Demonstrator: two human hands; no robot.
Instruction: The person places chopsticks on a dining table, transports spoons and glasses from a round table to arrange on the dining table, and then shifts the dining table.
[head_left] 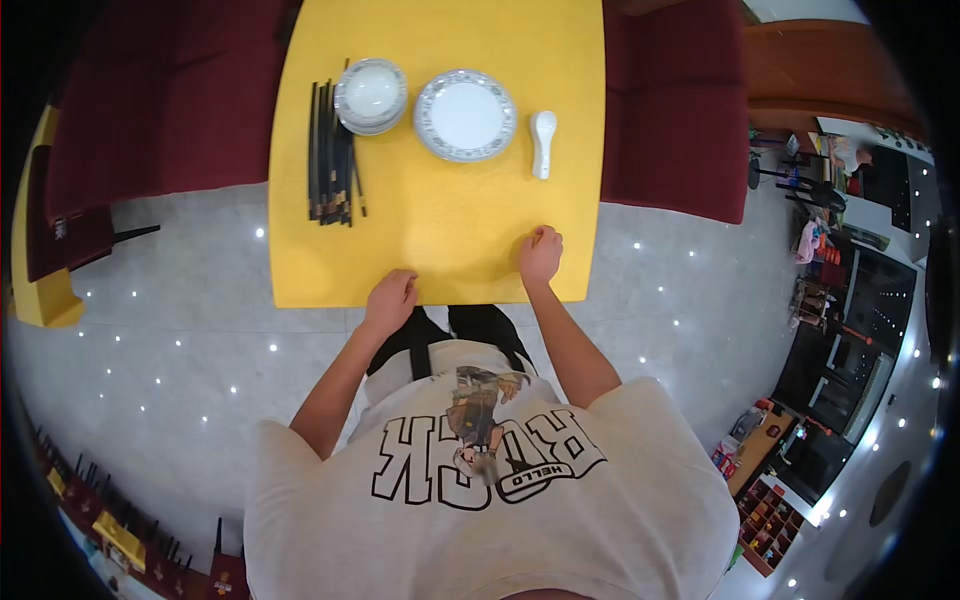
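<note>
Person's standing at the near edge of a yellow table (pixel 440 230), both hands resting on it and holding nothing. Left hand (pixel 390 298) sits right at the edge, fingers loosely curled down; right hand (pixel 540 255) is a bit further in, curled into a loose fist. Everything else is well apart from the hands, up at the far end — a bundle of dark chopsticks (pixel 330 155), just beside it a stack of small bowls (pixel 371 95), then a patterned-rim plate (pixel 465 115) and a white spoon (pixel 542 142) off to its right. Dark red seats (pixel 170 100) flank the table on both sides.
</note>
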